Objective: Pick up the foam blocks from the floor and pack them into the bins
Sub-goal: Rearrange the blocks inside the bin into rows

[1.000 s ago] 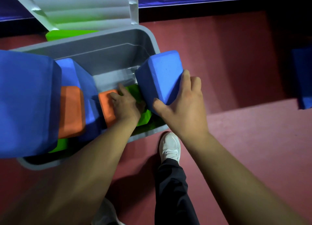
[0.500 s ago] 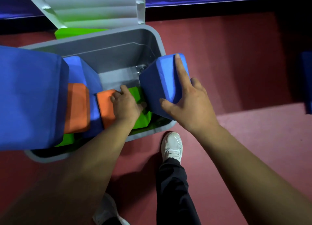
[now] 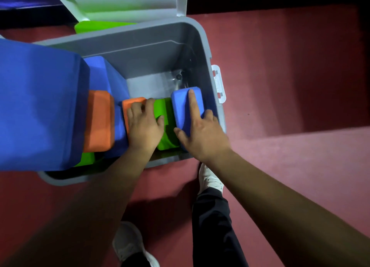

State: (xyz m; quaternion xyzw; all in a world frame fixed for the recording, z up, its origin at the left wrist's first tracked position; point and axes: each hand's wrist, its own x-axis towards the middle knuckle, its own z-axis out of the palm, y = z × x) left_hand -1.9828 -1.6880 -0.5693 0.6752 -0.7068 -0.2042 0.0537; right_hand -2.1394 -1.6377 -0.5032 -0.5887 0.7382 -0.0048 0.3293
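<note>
Nearest you, your white shoe stands on the red floor, just short of the grey bin. Your left hand reaches into the bin, fingers curled over the top of the orange block, thumb lying on the green block. Your right hand clasps the blue block, index finger stretched straight along its top. That block hung tilted over the bin's right rim half a second ago. Now it sits inside, between the green block and the right wall. Your left hand has stayed put.
</note>
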